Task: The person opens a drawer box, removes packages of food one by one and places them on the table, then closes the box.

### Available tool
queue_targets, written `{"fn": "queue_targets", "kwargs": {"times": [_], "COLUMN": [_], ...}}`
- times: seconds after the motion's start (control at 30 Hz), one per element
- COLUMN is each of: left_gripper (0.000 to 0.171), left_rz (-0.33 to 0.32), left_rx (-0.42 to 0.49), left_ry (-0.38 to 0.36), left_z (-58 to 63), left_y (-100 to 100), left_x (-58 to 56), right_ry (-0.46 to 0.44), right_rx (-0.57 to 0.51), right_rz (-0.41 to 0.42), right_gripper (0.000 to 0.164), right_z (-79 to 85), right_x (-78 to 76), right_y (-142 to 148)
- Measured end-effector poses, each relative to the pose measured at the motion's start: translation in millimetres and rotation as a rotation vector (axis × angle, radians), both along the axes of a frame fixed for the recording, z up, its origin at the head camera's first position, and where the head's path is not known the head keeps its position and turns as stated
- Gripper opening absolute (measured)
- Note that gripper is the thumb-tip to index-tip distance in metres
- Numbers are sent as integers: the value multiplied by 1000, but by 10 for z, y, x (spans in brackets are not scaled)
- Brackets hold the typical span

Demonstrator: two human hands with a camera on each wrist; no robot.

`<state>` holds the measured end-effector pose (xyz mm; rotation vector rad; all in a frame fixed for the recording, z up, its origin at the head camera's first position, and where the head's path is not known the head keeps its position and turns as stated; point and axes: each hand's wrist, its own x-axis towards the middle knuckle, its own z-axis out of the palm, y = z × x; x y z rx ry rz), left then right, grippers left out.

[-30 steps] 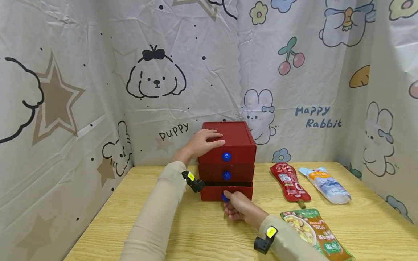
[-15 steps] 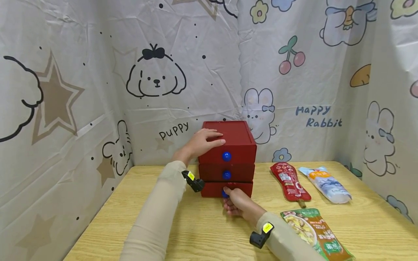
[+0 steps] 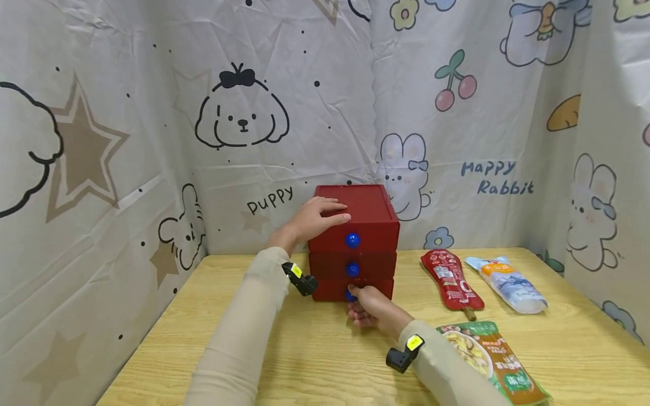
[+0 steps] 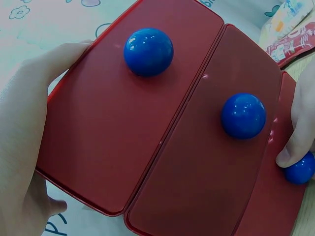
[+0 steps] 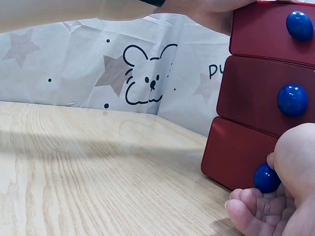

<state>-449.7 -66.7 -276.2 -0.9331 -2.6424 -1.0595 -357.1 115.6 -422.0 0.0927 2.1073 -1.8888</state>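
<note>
A red cabinet of three stacked drawers (image 3: pixel 373 238) stands at the middle back of the table, each drawer with a round blue knob. All three fronts sit flush. My left hand (image 3: pixel 316 219) rests on the cabinet's top left side with fingers extended; the left wrist view shows it beside the top drawer (image 4: pixel 113 123). Down at the bottom drawer (image 5: pixel 231 152), my right hand (image 3: pixel 373 307) pinches the blue knob (image 5: pixel 267 178), thumb on top and other fingers curled below. The middle knob (image 4: pixel 243 116) is untouched.
Right of the cabinet lie a red spouted pouch (image 3: pixel 450 280) and a blue-and-white packet (image 3: pixel 510 285). Nearer, a green-and-brown food packet (image 3: pixel 495 361) lies beside the right forearm. A printed cloth (image 3: pixel 244 186) encloses the wooden table (image 3: pixel 315 355) at the back and sides.
The bottom drawer has slid back into the cabinet, closing the gap above its front. My right hand moved inward with the knob. My left hand stayed on the cabinet's top.
</note>
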Motion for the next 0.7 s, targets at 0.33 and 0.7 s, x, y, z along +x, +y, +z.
{"fn": "queue_targets", "kwargs": {"times": [0.33, 0.7], "left_gripper": [54, 56], "left_rz": [3, 39], "left_rx": [-4, -24], "left_ry": [-4, 83], "left_z": [7, -47], "left_y": [-47, -84], "left_x": [21, -20], "right_ry": [194, 459], "right_rx": [146, 646], "right_rz": [2, -34], "right_gripper": [54, 66], "right_z": [-97, -10], "right_x": [34, 61], "right_y": [-34, 8]}}
